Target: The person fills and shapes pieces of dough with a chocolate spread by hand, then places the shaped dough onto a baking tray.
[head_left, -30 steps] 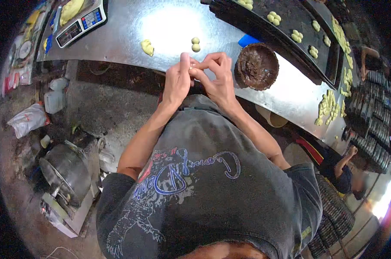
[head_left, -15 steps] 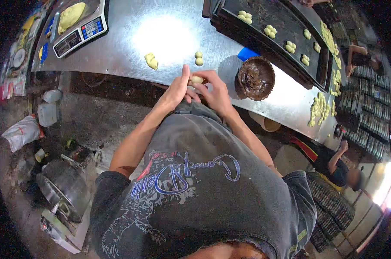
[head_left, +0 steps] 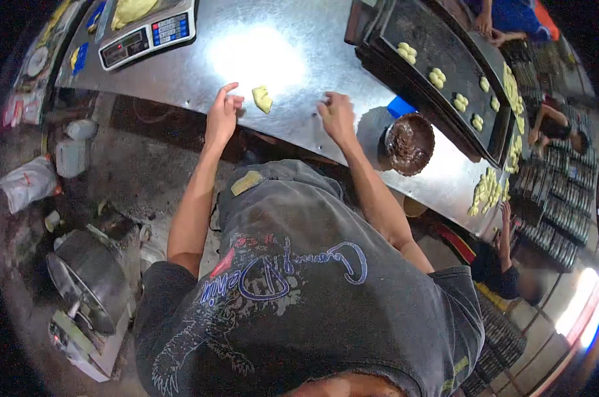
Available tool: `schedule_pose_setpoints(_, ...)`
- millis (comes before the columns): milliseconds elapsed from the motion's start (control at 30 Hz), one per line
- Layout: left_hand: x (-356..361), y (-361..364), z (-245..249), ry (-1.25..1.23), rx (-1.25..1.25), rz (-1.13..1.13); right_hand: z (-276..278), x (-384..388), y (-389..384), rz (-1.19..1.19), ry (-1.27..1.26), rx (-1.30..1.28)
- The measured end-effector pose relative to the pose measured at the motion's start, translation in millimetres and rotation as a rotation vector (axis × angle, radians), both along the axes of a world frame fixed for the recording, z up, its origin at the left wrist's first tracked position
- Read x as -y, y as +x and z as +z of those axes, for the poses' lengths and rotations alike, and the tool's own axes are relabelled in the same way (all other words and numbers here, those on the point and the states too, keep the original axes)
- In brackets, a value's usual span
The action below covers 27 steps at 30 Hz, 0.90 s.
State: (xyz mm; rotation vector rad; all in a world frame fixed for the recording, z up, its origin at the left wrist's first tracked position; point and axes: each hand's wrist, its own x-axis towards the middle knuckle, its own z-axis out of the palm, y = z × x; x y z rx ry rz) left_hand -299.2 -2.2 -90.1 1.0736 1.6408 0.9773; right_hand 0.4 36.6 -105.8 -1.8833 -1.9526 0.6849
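My left hand [head_left: 223, 114] hovers at the front edge of the metal table [head_left: 187, 92], fingers spread, with nothing in it. Right of it lies a loose, irregular piece of yellow dough [head_left: 262, 99]. My right hand [head_left: 338, 114] is over the tabletop beyond that piece, fingers curled down and slightly blurred. Whatever is under or inside these fingers is hidden; no small dough balls show around them. To the right of this hand stand a round bowl [head_left: 428, 149] with a dark brown coating or content and a blue flat piece [head_left: 400, 107].
A digital scale [head_left: 147, 38] carrying a dough mass [head_left: 133, 12] stands at the far left. Black baking trays [head_left: 438, 33] with clustered dough balls [head_left: 437, 78] lie at the right, near many dough pieces [head_left: 488, 192]. Other people work beyond; a mixer bowl [head_left: 91, 281] is lower left.
My hands have parted: the left moved left and opened, the right moved over the spot of the two dough balls. Those and the ball between my hands are now out of sight. The view shifted.
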Motion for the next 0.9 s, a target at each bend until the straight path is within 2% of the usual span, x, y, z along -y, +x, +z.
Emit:
schedule_pose_setpoints(33,-3,-4,-8,0.053,-0.118,-0.029,-8,0,-18,0.118,0.058,-0.25)
schedule_pose_setpoints(67,-6,-7,-17,0.105,-0.236,-0.06,-16,-4,-38,0.169,-0.114,-0.337)
schedule_pose_setpoints(133,-18,-6,-42,0.164,-0.289,-0.119,-11,-3,-85,0.318,-0.084,-0.195)
schedule_pose_setpoints(167,-25,-2,-55,0.179,-0.31,-0.148,-13,-1,-103,0.34,-0.026,-0.216)
schedule_pose_setpoints(267,-34,18,-47,0.103,-0.454,-0.193,-46,-9,-139,0.297,0.124,-0.204)
schedule_pose_setpoints(300,-37,21,-53,0.138,-0.432,-0.145,-44,-8,-140,0.288,0.148,-0.253)
schedule_pose_setpoints(400,-38,25,-62,0.079,-0.465,-0.124,-30,-5,-117,0.331,-0.043,-0.335)
schedule_pose_setpoints(433,-37,26,-65,0.157,-0.506,-0.128,-23,-1,-103,0.348,-0.147,-0.291)
schedule_pose_setpoints(533,-33,35,-62,0.116,-0.565,-0.09,7,33,-42,0.371,-0.34,-0.308)
schedule_pose_setpoints(567,-35,36,-68,0.088,-0.575,-0.08,-4,51,-16,0.39,-0.327,-0.286)
schedule_pose_setpoints(600,-34,33,-73,0.094,-0.566,-0.094,-17,71,11,0.405,-0.315,-0.265)
schedule_pose_setpoints(667,-38,32,-80,0.111,-0.544,-0.128,7,97,53,0.292,-0.664,-0.164)
schedule_pose_setpoints(700,-39,38,-72,0.037,-0.559,-0.121,20,106,67,0.231,-0.664,-0.214)
schedule_pose_setpoints(767,-36,67,-37,0.09,-0.483,-0.06,45,121,87,0.102,-0.661,-0.322)
schedule_pose_setpoints(800,-35,86,-20,0.116,-0.445,-0.033,53,122,90,0.053,-0.56,-0.39)
schedule_pose_setpoints(900,-22,159,32,0.235,0.107,-0.222,93,113,76,-0.088,-0.248,-0.585)
